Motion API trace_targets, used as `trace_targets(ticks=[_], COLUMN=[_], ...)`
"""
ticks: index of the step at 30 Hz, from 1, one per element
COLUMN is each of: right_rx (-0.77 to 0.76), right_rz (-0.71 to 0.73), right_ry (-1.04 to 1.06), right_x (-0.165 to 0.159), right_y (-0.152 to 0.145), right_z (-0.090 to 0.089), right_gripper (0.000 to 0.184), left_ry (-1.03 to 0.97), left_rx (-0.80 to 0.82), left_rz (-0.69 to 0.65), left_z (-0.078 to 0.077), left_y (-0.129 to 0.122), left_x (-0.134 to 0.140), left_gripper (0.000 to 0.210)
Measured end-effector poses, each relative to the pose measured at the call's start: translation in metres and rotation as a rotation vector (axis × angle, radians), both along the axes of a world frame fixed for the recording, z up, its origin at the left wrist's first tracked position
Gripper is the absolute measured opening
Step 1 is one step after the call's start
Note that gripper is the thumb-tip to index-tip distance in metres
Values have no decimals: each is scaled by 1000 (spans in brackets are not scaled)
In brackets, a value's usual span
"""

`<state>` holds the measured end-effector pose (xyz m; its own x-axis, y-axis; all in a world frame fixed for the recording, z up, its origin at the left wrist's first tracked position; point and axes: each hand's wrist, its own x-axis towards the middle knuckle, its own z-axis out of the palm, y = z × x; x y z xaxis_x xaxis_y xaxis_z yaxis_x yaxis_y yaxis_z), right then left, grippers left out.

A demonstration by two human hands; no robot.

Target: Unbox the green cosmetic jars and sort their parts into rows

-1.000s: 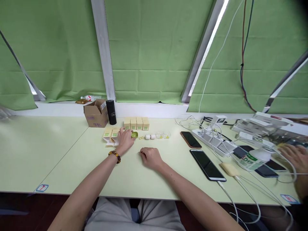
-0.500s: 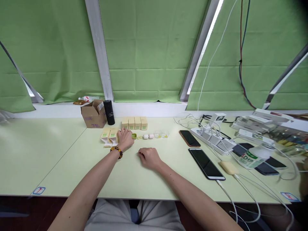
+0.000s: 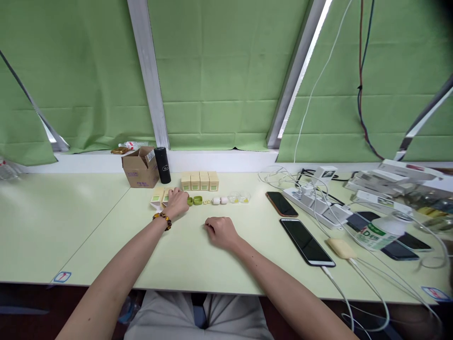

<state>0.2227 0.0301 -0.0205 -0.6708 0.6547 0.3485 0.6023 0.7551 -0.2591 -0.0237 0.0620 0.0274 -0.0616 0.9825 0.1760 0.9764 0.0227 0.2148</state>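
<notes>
My left hand (image 3: pixel 178 203), with a beaded bracelet (image 3: pixel 163 218) at the wrist, reaches over two small cream boxes (image 3: pixel 157 196) with opened flaps. Its fingers are bent downward at the right-hand box, and what they hold, if anything, is hidden. To its right a row begins with two small green cases (image 3: pixel 197 200). Tiny yellowish pieces (image 3: pixel 206 202), two small whitish and pale pink containers (image 3: pixel 220 200) and two clear plastic shells with yellow bits (image 3: pixel 239 198) follow. My right hand (image 3: pixel 221 231) rests on the table in a loose fist, touching none of these.
Several closed cream boxes (image 3: pixel 200 181) stand behind the row. At the back left are a cardboard box (image 3: pixel 141 172) and a black cylinder (image 3: pixel 162 165). Phones (image 3: pixel 307 242), a power strip (image 3: pixel 314 208), cables and a white bottle (image 3: pixel 380 232) crowd the right side.
My left hand has moved left along the row, uncovering more of the green cases. My right hand stays in place. The whole view has shifted slightly.
</notes>
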Motion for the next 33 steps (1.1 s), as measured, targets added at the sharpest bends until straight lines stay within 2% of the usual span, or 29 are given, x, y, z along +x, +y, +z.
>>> trace_targets(ticks=[9,14,27,30,33], right_rx=[8,3,-7,-20,-23], right_rz=[-2,1,-1,-3,0], right_ry=[-7,-2,-23,-31,-23], right_x=[0,-1,-1,-1,-1], right_y=[-1,-1,-2,-2,-2], right_z=[2,2,4,5,5], right_gripper=[14,14,16,16,16], left_ry=[10,-9,25,38,46], left_rx=[14,8,-49,-64,-58], left_rz=[23,-41,-101,-100,-93], left_z=[-3,-4,4,7,11], left_y=[12,19,25,25,23], left_x=[0,4,13,13,13], left_gripper=[34,41,16,21,37])
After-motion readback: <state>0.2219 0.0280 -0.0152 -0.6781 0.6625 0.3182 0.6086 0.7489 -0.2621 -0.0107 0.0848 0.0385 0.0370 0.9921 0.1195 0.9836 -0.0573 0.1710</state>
